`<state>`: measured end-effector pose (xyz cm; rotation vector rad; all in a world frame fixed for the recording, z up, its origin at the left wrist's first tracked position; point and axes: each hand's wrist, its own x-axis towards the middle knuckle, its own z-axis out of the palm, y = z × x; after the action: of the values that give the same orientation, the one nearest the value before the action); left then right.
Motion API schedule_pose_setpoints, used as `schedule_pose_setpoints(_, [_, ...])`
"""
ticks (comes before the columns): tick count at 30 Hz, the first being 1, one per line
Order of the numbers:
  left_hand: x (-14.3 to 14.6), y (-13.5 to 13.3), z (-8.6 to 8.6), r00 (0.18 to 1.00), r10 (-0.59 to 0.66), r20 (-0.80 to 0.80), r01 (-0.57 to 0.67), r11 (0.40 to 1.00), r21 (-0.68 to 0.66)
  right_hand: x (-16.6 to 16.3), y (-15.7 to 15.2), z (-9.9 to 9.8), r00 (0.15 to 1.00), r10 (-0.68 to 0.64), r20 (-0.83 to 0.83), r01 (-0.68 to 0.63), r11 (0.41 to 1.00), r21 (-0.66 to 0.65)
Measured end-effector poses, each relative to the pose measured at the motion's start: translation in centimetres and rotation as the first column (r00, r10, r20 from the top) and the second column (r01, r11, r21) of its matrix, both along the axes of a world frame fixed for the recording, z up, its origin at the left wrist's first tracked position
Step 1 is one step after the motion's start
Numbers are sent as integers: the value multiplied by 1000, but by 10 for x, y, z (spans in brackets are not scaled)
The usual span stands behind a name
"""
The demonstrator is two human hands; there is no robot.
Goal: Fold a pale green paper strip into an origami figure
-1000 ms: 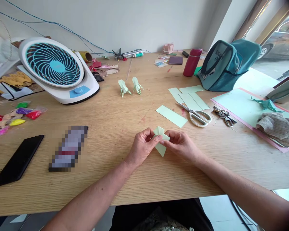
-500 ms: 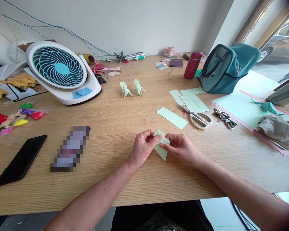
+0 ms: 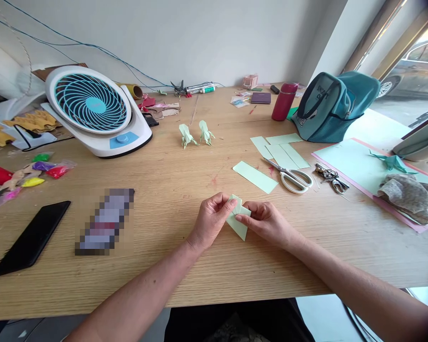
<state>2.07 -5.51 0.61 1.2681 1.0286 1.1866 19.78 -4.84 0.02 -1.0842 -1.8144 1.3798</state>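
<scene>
Pinched the folded paper (image 3: 239,228) near its upper end with the left hand (image 3: 211,221), caught its side corner narrowly in the right hand (image 3: 269,223), toward the near edge of the worktop (image 3: 157,204), closer in than the scissors (image 3: 284,171)! Risked, at a guess, a crooked crease from uneven pressure; risked a tear too, from opposite tugging. Couldn't see the underside, screened by both hands; couldn't tell contact below from slight lift. Couldn't read the phone-like slab (image 3: 105,221), blurred into blocks. Saw the car (image 3: 419,69) outside cut off at right.
</scene>
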Motion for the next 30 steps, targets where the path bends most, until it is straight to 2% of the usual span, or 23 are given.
schedule_pose_setpoints(6, [-2,1,2,1000,1,-11,0,1000,22,-1,-1,4,1000,1,-12,-1,998,-60])
schedule_pose_setpoints(10, [-2,1,4,998,-54,8,54,999,-4,-2,-1,5,999,-22,-47,17,995,-102])
schedule_pose_setpoints(14, [0,0,3,989,-134,55,136,990,-35,-2,-2,6,996,-75,-40,73,995,-65])
schedule_pose_setpoints(22, [3,-2,2,985,-97,143,115,985,-126,-5,-2,6,973,-168,-156,159,985,-68])
schedule_pose_setpoints(27, [-1,2,4,993,-81,89,90,991,-103,-2,-3,10,983,-90,-159,85,996,-39])
schedule_pose_setpoints(30, [-8,8,6,995,-89,43,92,993,-76,2,-2,15,989,-91,-113,92,996,1])
